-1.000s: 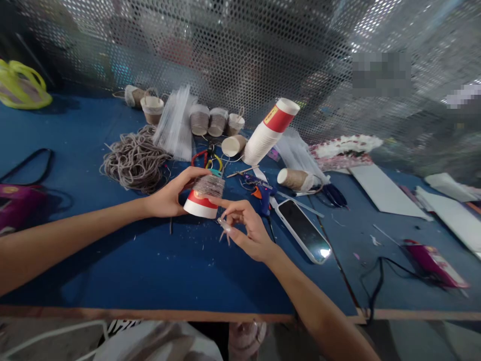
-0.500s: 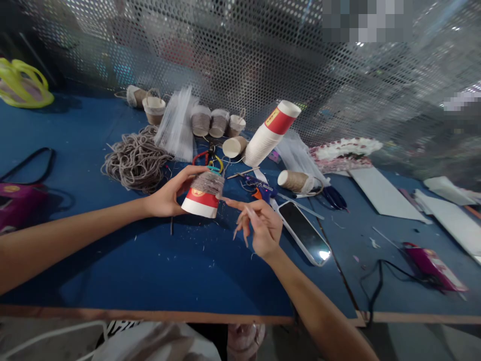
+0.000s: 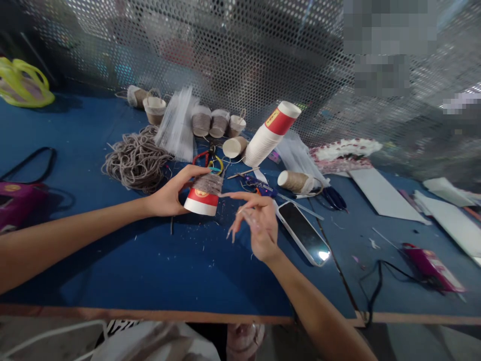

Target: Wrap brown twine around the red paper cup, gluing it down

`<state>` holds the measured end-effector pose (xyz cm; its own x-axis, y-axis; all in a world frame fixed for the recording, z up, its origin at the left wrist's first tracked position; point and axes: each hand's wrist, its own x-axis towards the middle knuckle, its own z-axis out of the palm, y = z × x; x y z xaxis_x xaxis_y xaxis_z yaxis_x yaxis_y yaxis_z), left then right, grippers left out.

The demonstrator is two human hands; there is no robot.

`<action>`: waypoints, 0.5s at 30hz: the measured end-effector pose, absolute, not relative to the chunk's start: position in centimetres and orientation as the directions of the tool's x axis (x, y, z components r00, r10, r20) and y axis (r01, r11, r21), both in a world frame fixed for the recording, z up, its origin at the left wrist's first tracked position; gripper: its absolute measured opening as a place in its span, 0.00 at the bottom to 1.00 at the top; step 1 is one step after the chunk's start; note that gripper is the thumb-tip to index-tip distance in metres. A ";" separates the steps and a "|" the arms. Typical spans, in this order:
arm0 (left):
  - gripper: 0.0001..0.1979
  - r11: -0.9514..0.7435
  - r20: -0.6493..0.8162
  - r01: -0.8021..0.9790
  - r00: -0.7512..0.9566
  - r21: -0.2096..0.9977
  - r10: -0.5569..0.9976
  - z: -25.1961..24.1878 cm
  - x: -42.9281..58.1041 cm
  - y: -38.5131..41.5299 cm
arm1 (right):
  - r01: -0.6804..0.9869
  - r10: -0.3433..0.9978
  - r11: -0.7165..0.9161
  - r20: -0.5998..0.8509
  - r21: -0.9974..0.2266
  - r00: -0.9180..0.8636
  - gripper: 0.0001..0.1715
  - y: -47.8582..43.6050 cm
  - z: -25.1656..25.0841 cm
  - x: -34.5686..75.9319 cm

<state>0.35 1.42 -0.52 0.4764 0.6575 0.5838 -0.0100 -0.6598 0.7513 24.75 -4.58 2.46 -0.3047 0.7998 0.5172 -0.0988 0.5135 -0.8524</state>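
My left hand (image 3: 173,193) grips a red and white paper cup (image 3: 201,201) turned upside down, with grey cord (image 3: 208,183) wound around its narrower end. Its thumb side and fingers wrap the cup from the left. To the cup's right, my right hand (image 3: 259,220) has its index finger stretched out, the tip touching the cord winding or just beside it. The other fingers of that hand are loosely bent and apart. Behind the cup lie scissors (image 3: 216,163) with red and yellow handles. A heap of loose grey cord (image 3: 135,161) sits to the left.
A leaning stack of paper cups (image 3: 263,143) stands at the back, near several cord-wrapped cups (image 3: 201,122). A glue gun (image 3: 263,188) and a phone (image 3: 303,233) lie to the right. Behind the blue table (image 3: 150,281) rises a perforated metal panel (image 3: 225,60).
The cup has shifted very slightly up and tilted a little. My right hand has moved slightly left, its index finger still at the cord.
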 end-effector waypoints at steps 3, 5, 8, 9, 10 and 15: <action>0.40 -0.737 0.630 0.048 0.483 0.674 0.608 -0.3 0.4 1.5 | 0.053 0.712 0.554 0.440 -0.831 -0.547 0.08 -5.1 2.8 24.5; 0.39 -0.774 0.657 0.070 0.484 0.629 0.578 -0.1 0.5 1.5 | 0.141 0.688 0.583 0.394 -0.800 -0.610 0.10 -5.3 3.1 24.3; 0.38 -0.799 0.679 0.083 0.480 0.596 0.556 0.1 0.5 1.4 | 0.213 0.711 0.581 0.361 -0.786 -0.604 0.09 -5.3 3.1 24.2; 0.38 -0.801 0.680 0.089 0.479 0.592 0.555 0.2 0.5 1.4 | 0.225 0.726 0.569 0.354 -0.791 -0.590 0.08 -5.3 3.1 24.2; 0.38 -0.801 0.679 0.094 0.479 0.591 0.557 0.2 0.6 1.3 | 0.231 0.738 0.556 0.346 -0.798 -0.579 0.08 -5.3 3.0 24.2; 0.38 -0.774 0.663 0.089 0.461 0.626 0.590 0.1 0.5 1.3 | 0.221 0.779 0.500 0.323 -0.837 -0.537 0.07 -5.3 3.3 24.0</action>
<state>0.53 1.34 0.15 0.4606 0.5896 0.6635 0.0891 -0.7744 0.6263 24.03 -5.34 3.25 -0.5374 0.7789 0.3233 0.2209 0.5000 -0.8374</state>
